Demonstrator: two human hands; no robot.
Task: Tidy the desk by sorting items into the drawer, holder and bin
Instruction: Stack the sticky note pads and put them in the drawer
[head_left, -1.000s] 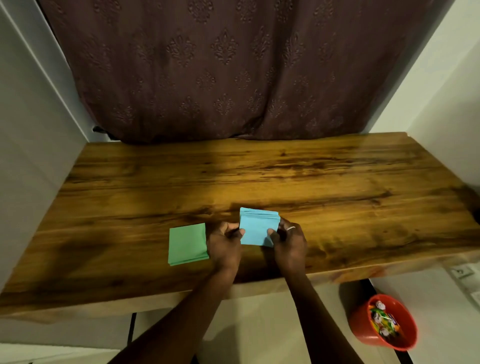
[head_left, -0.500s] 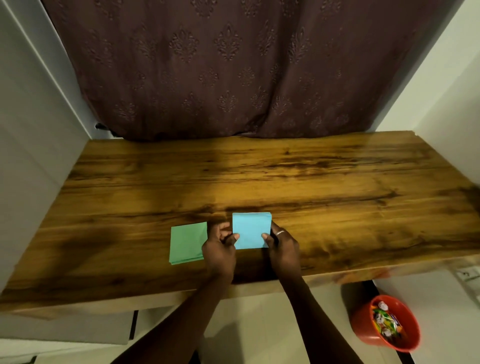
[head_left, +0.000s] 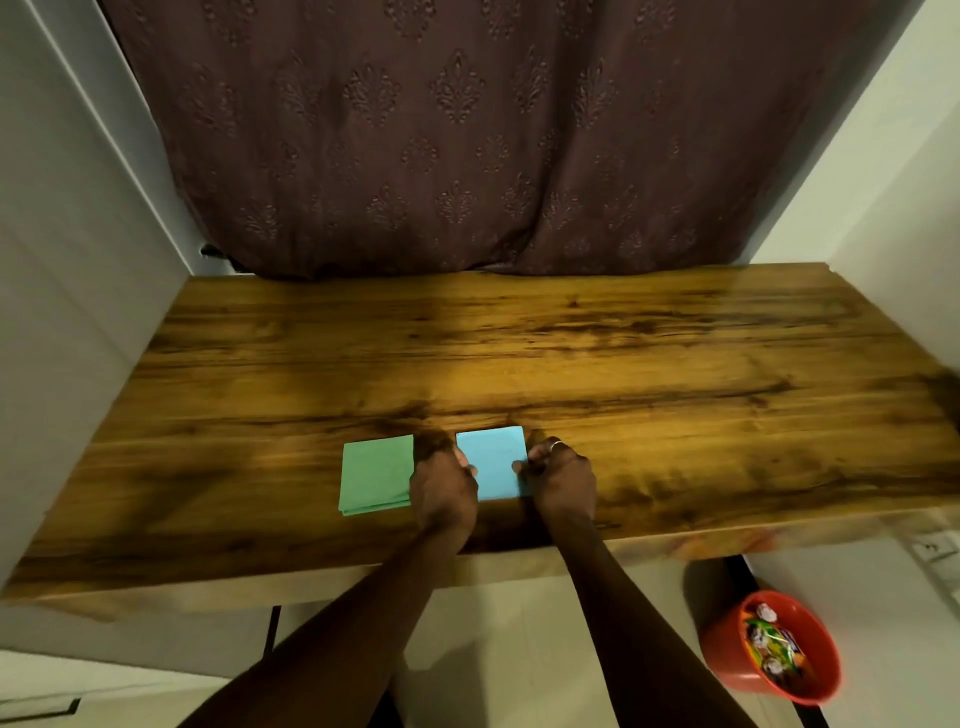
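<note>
Wooden and broad, the bench (head_left: 623, 364) is taking up most of the view, with a dark patterned curtain (head_left: 457, 130) hanging behind it and pale walls closing it in on both sides. Down on the floor at the right, past the bench's near edge, a red bin (head_left: 722, 660) is standing with bright wrappers (head_left: 774, 644) lying inside, so the rubbish part of the job is looking done. No holder is showing, and whether the pale front at the lower left is the drawer is too unclear to say. The only loose items showing on the bench are two square paper pads near its front edge, which suggests the sorting is nearing its end, with both pads not yet put away. The green pad (head_left: 376, 475) is lying flat and untouched, just beside the person's left wrist. The blue pad (head_left: 493, 462) is sitting to its right, apart from it, between the two hands. The left grip (head_left: 444, 491) is pinching the blue pad's left edge, its fingers curled in and the thumb lying on the top sheet. The right grip (head_left: 563, 480), wearing a ring (head_left: 556, 444), is pinching the right edge in the same way. Whether the blue pad is resting on the wood or being held just clear of it cannot be told from this angle.
</note>
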